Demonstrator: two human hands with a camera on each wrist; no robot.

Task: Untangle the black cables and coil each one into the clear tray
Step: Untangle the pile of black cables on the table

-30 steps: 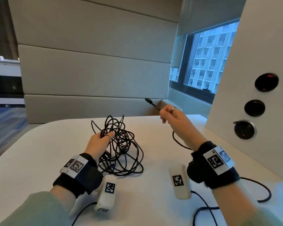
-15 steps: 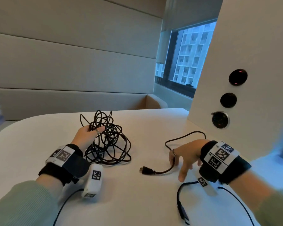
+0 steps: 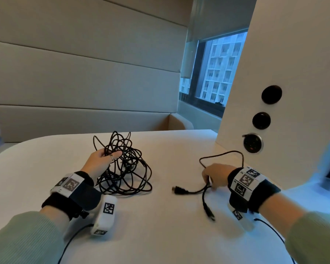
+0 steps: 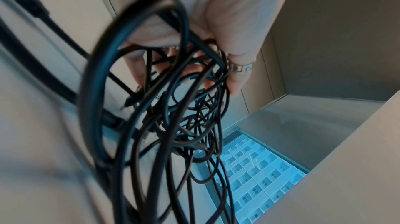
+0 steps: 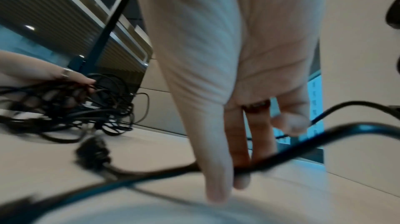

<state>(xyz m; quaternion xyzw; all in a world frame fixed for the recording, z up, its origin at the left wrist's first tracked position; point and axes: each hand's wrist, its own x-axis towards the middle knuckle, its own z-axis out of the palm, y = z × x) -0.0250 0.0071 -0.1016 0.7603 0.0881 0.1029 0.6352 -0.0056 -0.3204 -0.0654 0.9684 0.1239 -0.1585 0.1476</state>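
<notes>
Right hand (image 3: 215, 175) down from mid-air since a second ago, now low on the table (image 3: 160, 235) with the freed cable (image 3: 222, 155) laid out beside it instead of dangling; view swung right too. Fingers (image 5: 218, 173) of that hand closed round the freed cable where two runs cross — pinched between thumb and fingers in the right wrist view, slightly blurred. Plug end (image 3: 177, 189) flat on the table toward the middle, second plug (image 3: 209, 211) nearer the body, one loop arching out toward the white panel (image 3: 274, 73). Left hand (image 3: 100, 162) curled into the tangled bundle (image 3: 126, 168), several strands hooked over the fingers, bundle partly lifted, lower loops resting on the table, well apart from the freed cable. Clear tray not clearly in view — possibly the blurred shape at far right, cannot tell. Risks: coiling from the middle likely to leave both plug ends trailing and twisting; far loop close to the panel's round sockets (image 3: 252, 142), could snag on a pull; recorder leads from the wrist units (image 3: 105, 216) also black and on the table, easy to gather by mistake; left grip through many strands could tighten knots if tugged.
</notes>
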